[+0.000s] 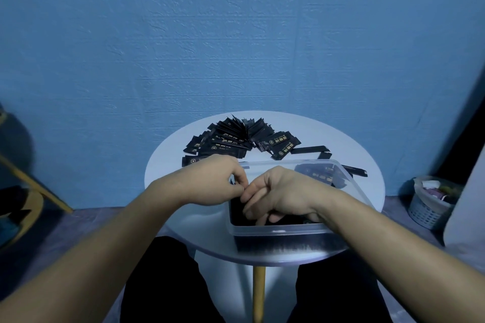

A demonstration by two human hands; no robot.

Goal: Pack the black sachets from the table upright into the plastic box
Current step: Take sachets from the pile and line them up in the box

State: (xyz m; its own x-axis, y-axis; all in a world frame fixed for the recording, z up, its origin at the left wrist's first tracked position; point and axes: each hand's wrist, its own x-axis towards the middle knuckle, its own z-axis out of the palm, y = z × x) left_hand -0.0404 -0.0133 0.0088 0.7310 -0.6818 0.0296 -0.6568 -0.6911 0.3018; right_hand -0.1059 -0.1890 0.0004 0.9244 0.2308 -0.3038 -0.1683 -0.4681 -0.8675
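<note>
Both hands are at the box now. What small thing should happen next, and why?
I'd guess the left hand should reach out to the pile of sachets for another: many lie loose on the table, and that hand is nearest them, at the left rim of the plastic box.

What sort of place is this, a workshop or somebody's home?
Probably a room at home: a small round table stands by a blue textured wall, with a filled basket on the floor.

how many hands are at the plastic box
2. The left hand is at the left rim of the plastic box; the right hand reaches inside it over black sachets. Whether either holds one is hidden.
</note>
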